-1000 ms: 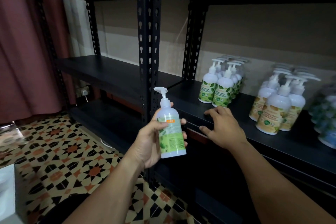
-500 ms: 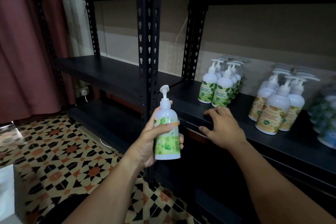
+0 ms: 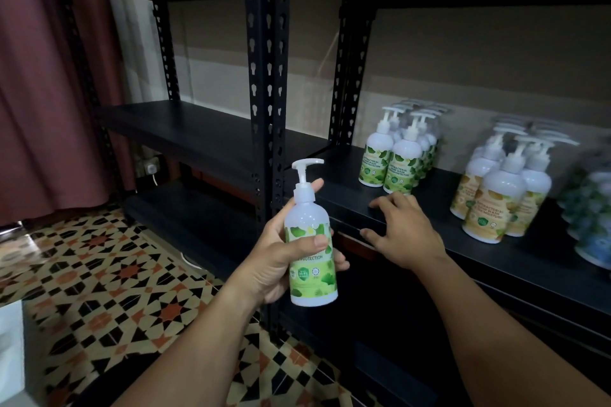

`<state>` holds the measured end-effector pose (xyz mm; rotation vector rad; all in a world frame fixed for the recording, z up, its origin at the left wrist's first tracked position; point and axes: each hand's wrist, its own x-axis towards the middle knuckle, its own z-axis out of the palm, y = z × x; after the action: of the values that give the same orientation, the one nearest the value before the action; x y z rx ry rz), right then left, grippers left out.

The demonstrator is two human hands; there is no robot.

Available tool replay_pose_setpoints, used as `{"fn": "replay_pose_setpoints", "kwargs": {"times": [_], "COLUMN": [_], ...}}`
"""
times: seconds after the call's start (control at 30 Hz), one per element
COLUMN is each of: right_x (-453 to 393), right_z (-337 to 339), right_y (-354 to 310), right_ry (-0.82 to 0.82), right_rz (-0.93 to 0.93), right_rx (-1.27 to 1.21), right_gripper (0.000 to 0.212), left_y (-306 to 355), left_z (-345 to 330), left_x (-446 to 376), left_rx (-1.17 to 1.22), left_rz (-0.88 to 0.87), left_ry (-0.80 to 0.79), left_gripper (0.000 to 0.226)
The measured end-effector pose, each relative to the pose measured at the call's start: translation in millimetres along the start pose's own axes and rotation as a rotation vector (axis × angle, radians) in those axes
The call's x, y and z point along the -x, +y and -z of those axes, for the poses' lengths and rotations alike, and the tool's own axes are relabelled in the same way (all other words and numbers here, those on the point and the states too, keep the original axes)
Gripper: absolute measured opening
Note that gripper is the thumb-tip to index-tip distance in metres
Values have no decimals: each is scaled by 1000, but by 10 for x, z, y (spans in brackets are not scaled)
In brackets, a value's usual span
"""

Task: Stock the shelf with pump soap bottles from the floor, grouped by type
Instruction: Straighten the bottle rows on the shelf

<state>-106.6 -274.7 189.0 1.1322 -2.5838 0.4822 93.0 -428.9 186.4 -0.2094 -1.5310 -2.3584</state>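
far left we see a dark red curtain (image 3: 36,102) hanging down to the patterned tile floor (image 3: 99,291), tiled in cream, black and orange. next to it stands the empty black left shelf (image 3: 185,132), with a wall socket (image 3: 151,168) showing beneath its board.

our left hand (image 3: 281,254) holds a green-label pump bottle (image 3: 310,241) upright in front of the black perforated upright post (image 3: 267,82), off the shelf and in the air. the thumb lies across the front of the label and the fingers curl round the back, their tips showing at the bottle's right side. the pump spout points right.

to its right, our right hand (image 3: 401,235) rests on the front edge of the right shelf board (image 3: 496,261), fingers spread and fairly flat on top, thumb tucked against the front lip, holding nothing.

further right on that board stands a group of green-label bottles (image 3: 400,162) in rows running toward the back wall, just behind the right hand. well apart from them stands a group of yellow-label bottles (image 3: 499,195). at the far right edge we make out a blurred group of blue-label bottles (image 3: 591,215), too smeared to count.
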Motion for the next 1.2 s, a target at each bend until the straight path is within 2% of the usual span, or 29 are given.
{"fn": "replay_pose_setpoints", "kwargs": {"times": [0.23, 0.47, 0.6, 0.7, 0.83, 0.97, 1.2], "right_x": [0, -14, -61, -111, -70, -82, -97], "right_z": [-1, -3, 7, 137, 193, 143, 164], "right_y": [0, 0, 36, 153, 284, 312, 324], "right_ry": [-6, -7, -17, -100, -151, -128, -103], "right_rz": [-5, -4, 42, 155, 248, 192, 150], "right_rx": [-1, 4, -37, 4, 11, -109, -200], "right_gripper": [58, 56, 50, 55, 62, 63, 62], "left_y": [-24, -53, -8, 42, 67, 91, 27], "left_z": [37, 71, 78, 38, -67, -199, -270], "left_x": [-20, -66, -160, -292, -517, -791, -1323], "left_rx": [-51, -227, -289, -318, -350, -392, -436], "left_rz": [42, -23, -39, -59, -172, -240, -234], "left_ry": [47, 245, 207, 161, 202, 197, 162], "left_gripper": [89, 60, 58, 64, 70, 66, 61]}}
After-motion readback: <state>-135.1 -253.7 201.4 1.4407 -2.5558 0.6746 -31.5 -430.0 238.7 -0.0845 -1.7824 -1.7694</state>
